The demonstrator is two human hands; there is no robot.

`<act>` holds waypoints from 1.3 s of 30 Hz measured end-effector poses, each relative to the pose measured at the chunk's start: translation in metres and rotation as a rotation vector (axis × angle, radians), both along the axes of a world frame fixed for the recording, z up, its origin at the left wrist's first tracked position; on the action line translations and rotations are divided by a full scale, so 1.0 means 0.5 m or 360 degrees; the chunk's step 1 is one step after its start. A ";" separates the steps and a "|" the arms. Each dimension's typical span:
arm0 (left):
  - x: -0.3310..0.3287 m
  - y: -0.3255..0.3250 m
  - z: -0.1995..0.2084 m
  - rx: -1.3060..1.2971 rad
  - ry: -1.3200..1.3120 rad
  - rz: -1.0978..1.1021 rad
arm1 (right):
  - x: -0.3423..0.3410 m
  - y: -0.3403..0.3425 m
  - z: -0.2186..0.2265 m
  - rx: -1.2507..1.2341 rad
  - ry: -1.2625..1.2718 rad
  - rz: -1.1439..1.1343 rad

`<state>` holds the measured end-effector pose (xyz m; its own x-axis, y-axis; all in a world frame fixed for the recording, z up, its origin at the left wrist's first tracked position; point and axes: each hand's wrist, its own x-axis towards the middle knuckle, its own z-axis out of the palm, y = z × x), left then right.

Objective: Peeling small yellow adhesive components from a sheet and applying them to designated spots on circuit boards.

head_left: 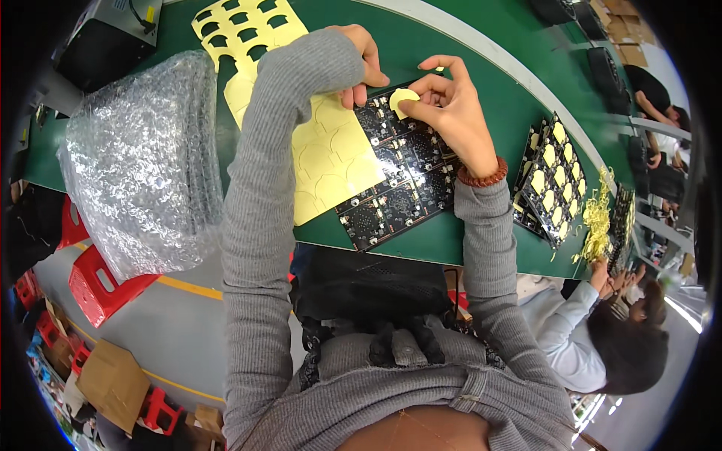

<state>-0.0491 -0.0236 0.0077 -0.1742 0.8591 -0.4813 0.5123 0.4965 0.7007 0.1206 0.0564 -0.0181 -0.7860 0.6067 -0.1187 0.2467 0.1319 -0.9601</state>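
A black circuit board panel with several joined sections lies on the green table in front of me. My right hand pinches a yellow rounded sticker between thumb and fingers, over the panel's upper part. At the panel's upper left edge is my left hand, its fingers bent downward and the thumb apart, with nothing visible between them. Beneath my left forearm a yellow die-cut sticker sheet overlaps the panel's left side. Its far portion has rows of cut-out holes.
Stacked panels bearing yellow stickers lie at the right, beside yellow scrap strips. A bubble-wrapped bundle fills the left table end, near a dark box-shaped device. A red stool stands below. A co-worker sits at the right.
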 end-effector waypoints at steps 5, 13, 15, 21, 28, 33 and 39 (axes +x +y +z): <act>0.007 0.002 -0.006 0.0000 -0.0012 -0.0067 | 0.000 0.001 0.000 -0.0037 -0.0004 -0.0025; -0.003 0.001 -0.023 0.0003 -0.0078 -0.0102 | -0.002 -0.002 0.001 -0.0020 -0.0011 -0.0001; -0.002 0.003 -0.021 0.0000 -0.0080 -0.0103 | -0.002 -0.002 0.002 -0.0031 0.0006 -0.0013; -0.002 0.003 -0.020 -0.0004 -0.0086 -0.0097 | -0.004 -0.003 0.003 -0.0018 -0.0005 -0.0008; -0.002 0.006 -0.021 -0.0008 -0.0108 -0.0073 | -0.003 -0.002 0.001 0.0010 -0.0019 0.0005; -0.002 0.005 -0.028 -0.0030 -0.0136 -0.0091 | -0.002 -0.007 0.000 0.0032 -0.0027 0.0003; 0.003 0.001 -0.021 -0.0025 -0.0131 -0.0072 | 0.001 -0.006 -0.005 0.0061 -0.0024 0.0000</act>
